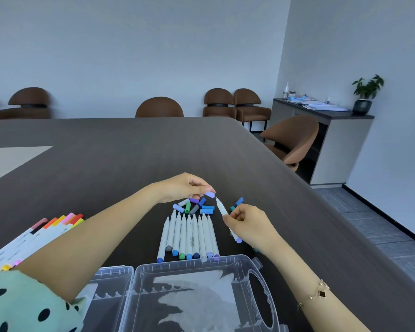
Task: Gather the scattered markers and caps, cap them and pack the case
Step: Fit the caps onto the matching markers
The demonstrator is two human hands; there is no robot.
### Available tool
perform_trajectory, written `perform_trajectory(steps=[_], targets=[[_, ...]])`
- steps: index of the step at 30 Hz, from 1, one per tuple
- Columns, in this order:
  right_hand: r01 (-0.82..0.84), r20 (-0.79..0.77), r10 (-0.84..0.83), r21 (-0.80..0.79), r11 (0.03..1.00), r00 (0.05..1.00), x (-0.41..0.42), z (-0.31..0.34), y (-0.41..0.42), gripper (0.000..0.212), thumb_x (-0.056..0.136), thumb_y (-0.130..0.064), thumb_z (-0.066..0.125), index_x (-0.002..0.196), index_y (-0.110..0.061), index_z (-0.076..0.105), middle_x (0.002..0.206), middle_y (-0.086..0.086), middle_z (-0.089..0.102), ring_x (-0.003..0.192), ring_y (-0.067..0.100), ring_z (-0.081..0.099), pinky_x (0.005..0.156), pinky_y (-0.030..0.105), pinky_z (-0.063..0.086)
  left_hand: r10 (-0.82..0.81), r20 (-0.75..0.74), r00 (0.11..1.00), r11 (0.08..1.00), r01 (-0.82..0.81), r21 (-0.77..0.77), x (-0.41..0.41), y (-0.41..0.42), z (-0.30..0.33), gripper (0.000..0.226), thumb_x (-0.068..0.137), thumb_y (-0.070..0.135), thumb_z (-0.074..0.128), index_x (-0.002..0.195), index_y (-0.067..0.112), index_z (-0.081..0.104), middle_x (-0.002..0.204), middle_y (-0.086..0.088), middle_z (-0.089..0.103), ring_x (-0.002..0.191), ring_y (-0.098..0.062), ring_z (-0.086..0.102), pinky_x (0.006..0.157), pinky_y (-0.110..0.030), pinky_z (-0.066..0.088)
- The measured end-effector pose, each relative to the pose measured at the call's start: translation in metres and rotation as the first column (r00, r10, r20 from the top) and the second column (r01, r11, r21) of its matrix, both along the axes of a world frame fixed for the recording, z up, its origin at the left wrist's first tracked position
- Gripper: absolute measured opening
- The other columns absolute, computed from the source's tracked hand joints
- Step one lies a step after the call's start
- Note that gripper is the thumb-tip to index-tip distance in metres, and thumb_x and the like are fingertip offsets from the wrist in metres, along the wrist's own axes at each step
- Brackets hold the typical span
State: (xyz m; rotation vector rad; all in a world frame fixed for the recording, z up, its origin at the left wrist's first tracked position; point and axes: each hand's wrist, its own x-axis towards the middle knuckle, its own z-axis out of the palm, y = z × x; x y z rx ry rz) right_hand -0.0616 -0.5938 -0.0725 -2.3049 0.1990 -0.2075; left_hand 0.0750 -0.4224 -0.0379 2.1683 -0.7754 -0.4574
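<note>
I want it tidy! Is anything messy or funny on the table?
Yes. Loose caps lie jumbled beyond the neat row of uncapped markers. The left hand pinches a lilac cap; the right hand holds an uncapped marker. Nothing looks broken or spilled.

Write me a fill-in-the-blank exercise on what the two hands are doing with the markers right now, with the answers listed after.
1. The left hand pinches a lilac ____.
2. The right hand holds an uncapped marker with its tip pointing toward the ____ hand.
3. The row of markers lies on the table just beyond the clear plastic ____.
4. The loose caps lie at the row's ____ end.

Answers: cap; left; case; far
</note>
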Motion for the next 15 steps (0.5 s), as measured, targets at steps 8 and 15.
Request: perform_trajectory(steps=[8, 15], targets=[[-0.004, -0.004, 0.004, -0.012, 1.000, 1.000, 0.0008, -0.0021, -0.0002, 0.022, 0.090, -0.033, 0.057, 0.079, -0.013, 0.059, 0.057, -0.001, 0.061, 0.051, 0.008, 0.052, 0.058, 0.020, 0.046, -0.034, -0.009, 0.999, 0.999, 0.034, -0.007, 0.0001, -0.0044, -0.0052, 0.022, 0.094, 0.033, 0.053, 0.109, 0.029, 0.068, 0.120, 0.008, 0.063, 0.107, -0.013, 0.060, 0.088, -0.024, 0.054], [0.005, -0.011, -0.005, -0.022, 1.000, 1.000, 0.0004, -0.0004, 0.0009, 0.021, 0.089, -0.031, 0.056, 0.078, -0.014, 0.060, 0.059, 0.001, 0.062, 0.053, 0.009, 0.053, 0.066, 0.028, 0.052, -0.032, -0.006, 0.999, 0.999, 0.032, 0.015, 0.0003, -0.0040, -0.0059, 0.021, 0.095, 0.031, 0.052, 0.109, 0.028, 0.068, 0.118, 0.001, 0.063, 0.109, -0.019, 0.059, 0.093, -0.031, 0.053]])
